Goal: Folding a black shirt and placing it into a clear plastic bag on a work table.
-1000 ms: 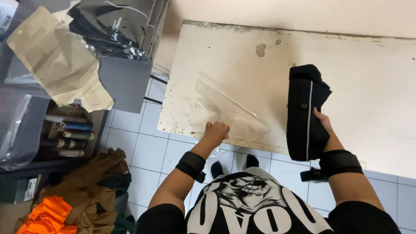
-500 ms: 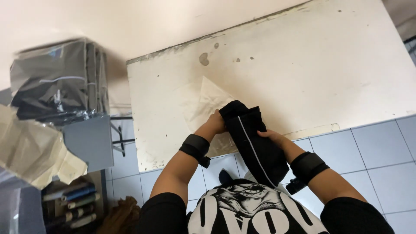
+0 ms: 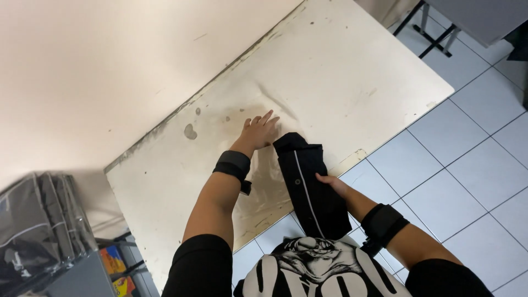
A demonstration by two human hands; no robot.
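Folded black garment [image 3: 311, 190] — thin pale stripe, 1 small button — right hand [image 3: 333, 184] gripping.

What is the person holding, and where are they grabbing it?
The right hand grips a folded black garment at its right edge, about midway along. The left hand lies flat on a clear plastic bag, gripping nothing.

We see an evenly bright, diffuse indoor light with no glare. Only faint, soft shadows lie on the table [image 3: 341, 71] beside the left hand [image 3: 258, 131]. Focus is mostly sharp; lines bend towards the frame edges from the wide lens.
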